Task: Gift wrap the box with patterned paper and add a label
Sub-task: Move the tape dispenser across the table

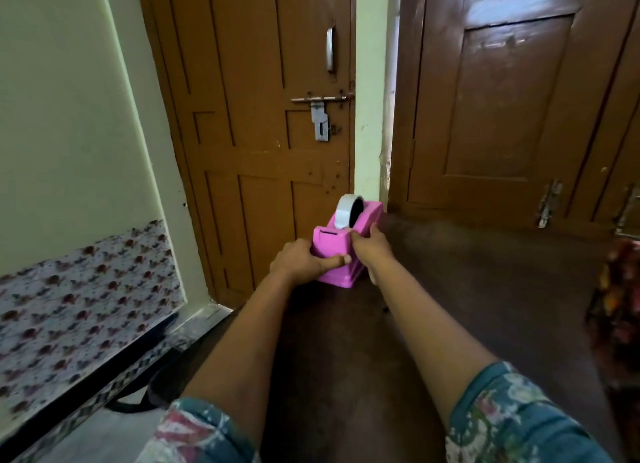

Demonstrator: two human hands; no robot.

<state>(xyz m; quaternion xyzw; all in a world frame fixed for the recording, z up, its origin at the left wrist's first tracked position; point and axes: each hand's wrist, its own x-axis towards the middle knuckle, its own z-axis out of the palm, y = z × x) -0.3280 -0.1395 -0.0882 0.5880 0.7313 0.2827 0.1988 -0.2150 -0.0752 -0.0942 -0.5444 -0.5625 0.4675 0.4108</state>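
A pink tape dispenser [334, 244] stands on the dark brown table [450, 289] near its far edge, with a roll of clear tape [348, 211] upright in its slot. My left hand [301, 260] grips the dispenser's near left side, thumb stretched across its front. My right hand [372, 246] holds the right side, fingers up by the roll. A sheet of patterned paper [79, 310], white with small dark red motifs, lies at the left against the pale green wall. No box or label is in sight.
Two brown wooden doors [263, 133] [512, 116] stand behind the table, a pale green pillar between them. A colourful cloth [620, 306] lies at the table's right edge. A dark rail [114, 362] runs below the patterned paper.
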